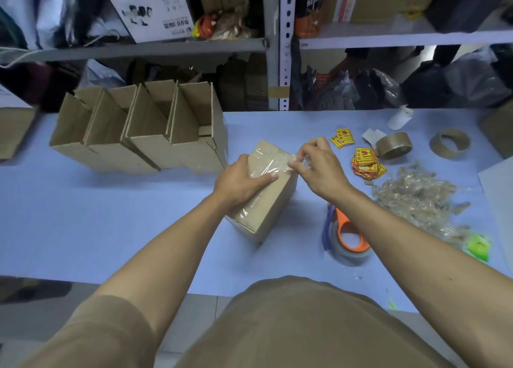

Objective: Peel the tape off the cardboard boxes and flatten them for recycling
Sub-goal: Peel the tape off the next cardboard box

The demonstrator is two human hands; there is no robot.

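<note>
Even, diffuse overhead illumination is seen across the pale blue table point(111, 223), where only soft, faint shadows are cast. Glare is caught on the clear tape point(268, 164) of the box. The shelves point(144, 49) behind are left dim. Wide-angle curvature is shown at the edges, and the corners are slightly softened.

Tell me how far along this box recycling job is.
Partly done. A heap of peeled tape lies at right, suggesting earlier boxes were stripped. In hand: the left hand steadies a sealed cardboard box while the right hand pinches its clear tape. Left: four open boxes at back left stand unflattened.
</note>
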